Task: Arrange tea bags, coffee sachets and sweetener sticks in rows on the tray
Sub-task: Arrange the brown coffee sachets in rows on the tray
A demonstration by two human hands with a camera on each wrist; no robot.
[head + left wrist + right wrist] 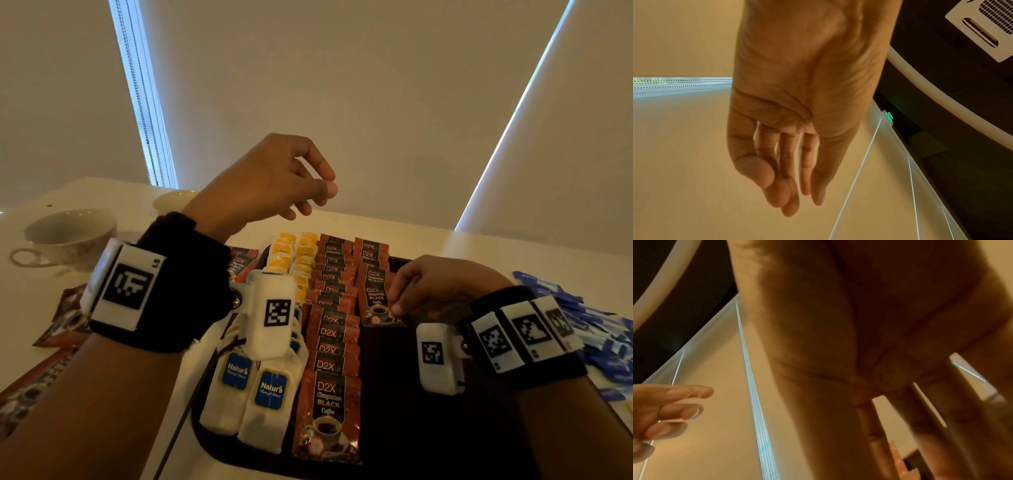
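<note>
Red-brown foil coffee sachet (378, 306) lies on the dark tray (387, 394), heading a second overlapping row; the right hand (435, 284) presses it down with curled fingertips, likely squaring it up. The left hand (263, 178) hovers above, empty, fingers loosely curled.

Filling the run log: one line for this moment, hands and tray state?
left hand: raised, empty | right hand: fingertips on coffee sachet, second coffee row | tray: right side bare | sweetener sticks: on table
</note>
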